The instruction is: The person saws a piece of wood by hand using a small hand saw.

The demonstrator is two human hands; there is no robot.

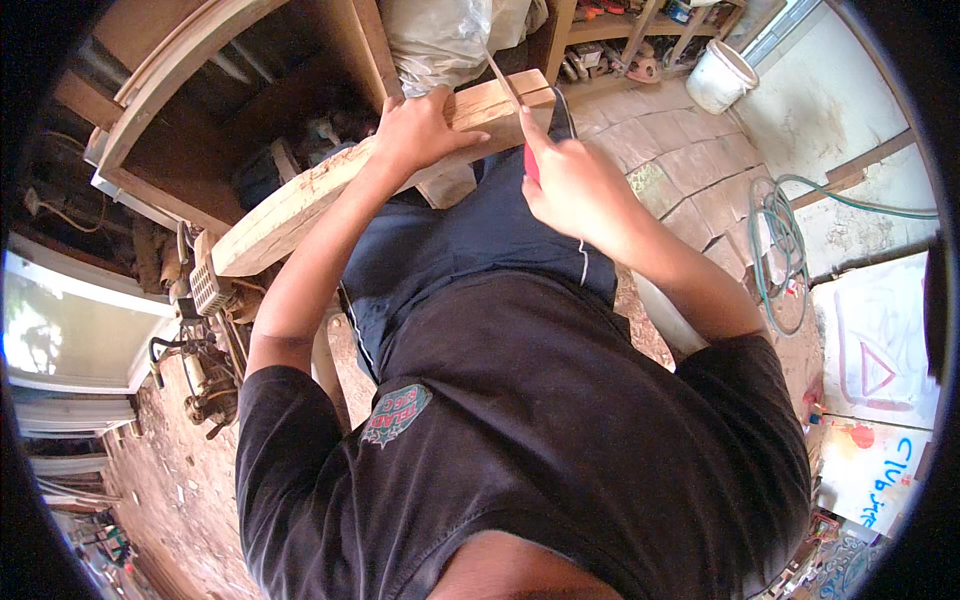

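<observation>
A long, thick wooden beam [320, 190] slants across in front of me, from the lower left up to its squared end near the top middle. My left hand [425, 130] presses down on it, fingers over the far edge and thumb stretched to the right. In my right hand [575, 185] is a red-handled saw [507, 82]; my fist is closed around the grip and the index finger points along it. Its thin blade, seen nearly edge-on, crosses the beam close to the right end. A dark line runs across the wood beside the blade.
A wooden cabinet frame [165, 80] stands at the left, with a plastic-wrapped bundle [435, 45] beyond the beam. A white bucket [720, 77] sits by the far right wall, below shelves of tools. A coiled green hose [775, 250] hangs at the right. Machinery [205, 385] stands at lower left.
</observation>
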